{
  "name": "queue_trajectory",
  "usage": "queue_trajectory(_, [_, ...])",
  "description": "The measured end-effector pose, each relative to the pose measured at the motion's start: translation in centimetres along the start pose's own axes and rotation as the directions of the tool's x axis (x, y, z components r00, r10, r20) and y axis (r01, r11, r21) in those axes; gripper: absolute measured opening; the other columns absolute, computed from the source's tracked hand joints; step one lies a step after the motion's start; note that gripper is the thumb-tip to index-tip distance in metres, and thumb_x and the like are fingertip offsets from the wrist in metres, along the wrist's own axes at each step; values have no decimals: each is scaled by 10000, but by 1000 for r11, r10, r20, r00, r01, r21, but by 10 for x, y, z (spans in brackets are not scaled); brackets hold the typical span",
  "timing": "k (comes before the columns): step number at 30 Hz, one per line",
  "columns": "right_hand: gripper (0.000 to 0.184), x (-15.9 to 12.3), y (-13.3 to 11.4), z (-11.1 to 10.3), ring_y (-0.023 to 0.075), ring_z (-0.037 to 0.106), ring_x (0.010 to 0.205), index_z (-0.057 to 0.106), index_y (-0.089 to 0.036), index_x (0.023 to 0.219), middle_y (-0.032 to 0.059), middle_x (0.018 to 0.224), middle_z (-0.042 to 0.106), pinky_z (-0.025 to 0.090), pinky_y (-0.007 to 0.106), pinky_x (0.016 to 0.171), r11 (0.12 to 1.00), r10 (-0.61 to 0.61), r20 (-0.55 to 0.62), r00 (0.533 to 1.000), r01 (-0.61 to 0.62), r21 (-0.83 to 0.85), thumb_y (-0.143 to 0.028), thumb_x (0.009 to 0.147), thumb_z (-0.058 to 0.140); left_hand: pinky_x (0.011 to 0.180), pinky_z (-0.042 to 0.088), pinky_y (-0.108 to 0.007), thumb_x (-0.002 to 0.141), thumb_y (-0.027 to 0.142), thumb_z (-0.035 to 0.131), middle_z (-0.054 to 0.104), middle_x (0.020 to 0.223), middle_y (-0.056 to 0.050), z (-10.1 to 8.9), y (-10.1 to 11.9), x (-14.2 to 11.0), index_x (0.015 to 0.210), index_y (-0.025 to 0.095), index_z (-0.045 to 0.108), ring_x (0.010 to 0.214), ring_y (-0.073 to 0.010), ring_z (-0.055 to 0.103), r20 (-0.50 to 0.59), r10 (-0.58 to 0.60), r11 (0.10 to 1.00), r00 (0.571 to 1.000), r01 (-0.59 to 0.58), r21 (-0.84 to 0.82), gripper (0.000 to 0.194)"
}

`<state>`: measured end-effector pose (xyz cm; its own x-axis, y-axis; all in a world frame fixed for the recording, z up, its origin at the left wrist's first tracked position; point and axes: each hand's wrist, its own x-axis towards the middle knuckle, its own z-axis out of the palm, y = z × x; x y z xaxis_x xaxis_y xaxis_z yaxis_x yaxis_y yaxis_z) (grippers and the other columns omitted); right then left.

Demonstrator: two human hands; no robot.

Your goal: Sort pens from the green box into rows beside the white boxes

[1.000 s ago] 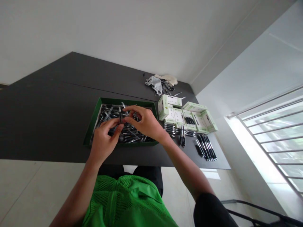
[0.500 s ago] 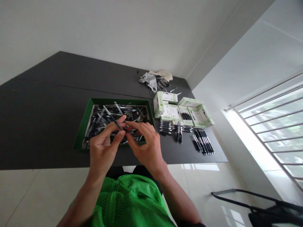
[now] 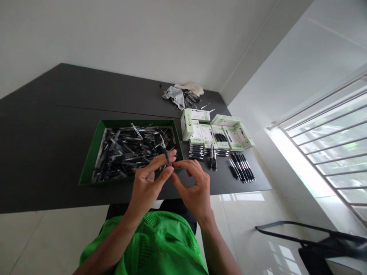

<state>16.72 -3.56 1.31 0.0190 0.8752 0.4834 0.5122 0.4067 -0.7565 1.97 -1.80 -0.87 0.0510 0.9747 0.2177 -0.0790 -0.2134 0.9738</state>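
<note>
A pen [image 3: 167,156] is, as I see through the head camera, over the right part of the green box [image 3: 89,160], above its near right corner. It is tilted, with its far end leaning to the left, over the loose pens [image 3: 123,154]. My left hand [image 3: 147,184] grasps it near its lower end, between the thumb and the fingers. My right hand [image 3: 195,182] has its thumb and forefinger brought together at this same end; whether they grip the pen itself or some small part of it, I cannot tell.

Under and beyond the hands, the loose pens fill the box in a mixed heap. Just to the right of the box are the white-and-green cartons [image 3: 187,125], and a few short black pens [image 3: 220,137] are at one of them. In front of the cartons, two pens [image 3: 212,158] lie side by side, pointing away from me. Farther right, a neat row of pens [image 3: 245,168] lies on the dark table [image 3: 43,152]. At the back, near the wall, a grey cloth [image 3: 175,96] and a beige cloth [image 3: 193,89] lie beside another pile of pens [image 3: 191,100].
</note>
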Motion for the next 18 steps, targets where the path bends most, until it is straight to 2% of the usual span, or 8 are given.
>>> queue_trajectory(2, [105, -3, 3, -2, 202, 674, 822, 757, -263, 995, 8, 951, 803, 542, 367, 771, 1000, 26, -11, 1000, -26, -3, -196, 920, 725, 1235, 514, -527, 975, 472, 749, 748, 1423, -85, 3, -2, 1, 1183, 267, 818, 1389, -320, 667, 57, -20, 1000, 998, 19, 24, 300])
queue_trajectory(4, [125, -4, 7, -5, 209, 667, 816, 759, -264, 989, 11, 934, 795, 536, 359, 745, 998, 54, -26, 998, -54, -17, -190, 898, 713, 1247, 495, -519, 966, 473, 760, 718, 1469, -95, 5, -4, 1, 1316, 275, 762, 1420, -320, 640, 124, -46, 997, 991, 38, 66, 402])
queue_trajectory(6, [120, -5, 14, -12, 210, 654, 800, 766, -261, 980, 16, 915, 786, 521, 349, 725, 995, 83, -61, 995, -86, -51, -205, 892, 707, 1223, 509, -507, 963, 458, 769, 681, 1518, -110, 5, -3, 1, 1499, 293, 623, 1431, -316, 628, 153, -51, 993, 987, 34, 112, 580])
queue_trajectory(8, [101, -6, 27, -25, 204, 628, 767, 781, -251, 968, 18, 882, 775, 496, 340, 707, 983, 125, -144, 982, -142, -114, -254, 892, 714, 1159, 550, -476, 994, 435, 733, 657, 1543, -124, 2, -1, 1, 1595, 306, 490, 1411, -302, 639, 128, -22, 989, 992, 2, 147, 661])
queue_trajectory(10, [160, -8, 48, -44, 198, 591, 725, 807, -231, 970, 26, 845, 764, 464, 333, 687, 948, 198, -272, 942, -254, -192, -337, 881, 728, 1095, 579, -435, 1035, 404, 673, 665, 1518, -126, -3, 1, 1, 1584, 303, 476, 1358, -279, 662, 81, 27, 984, 996, -41, 174, 592])
queue_trajectory(14, [397, -16, 101, -88, 175, 492, 607, 854, -180, 1016, 66, 841, 787, 405, 338, 631, 787, 394, -481, 784, -557, -264, -505, 832, 718, 1056, 578, -393, 1055, 363, 637, 702, 1381, -97, -21, -1, 7, 1470, 289, 569, 1232, -237, 689, -8, 77, 973, 997, -73, 218, 427])
queue_trajectory(16, [463, -19, 125, -104, 182, 494, 590, 868, -177, 1018, 83, 850, 804, 408, 357, 644, 706, 446, -508, 737, -638, -307, -553, 801, 707, 1046, 578, -395, 1050, 367, 641, 697, 1349, -98, -30, -4, 12, 1448, 274, 584, 1207, -239, 685, -50, 86, 970, 995, -72, 232, 413])
queue_trajectory(18, [483, -21, 144, -112, 217, 573, 643, 876, -181, 1005, 102, 890, 824, 436, 378, 694, 664, 489, -470, 735, -663, -345, -565, 777, 691, 1036, 577, -395, 1043, 368, 650, 692, 1333, -100, -36, -7, 16, 1437, 261, 588, 1186, -238, 682, -89, 97, 968, 991, -73, 239, 414])
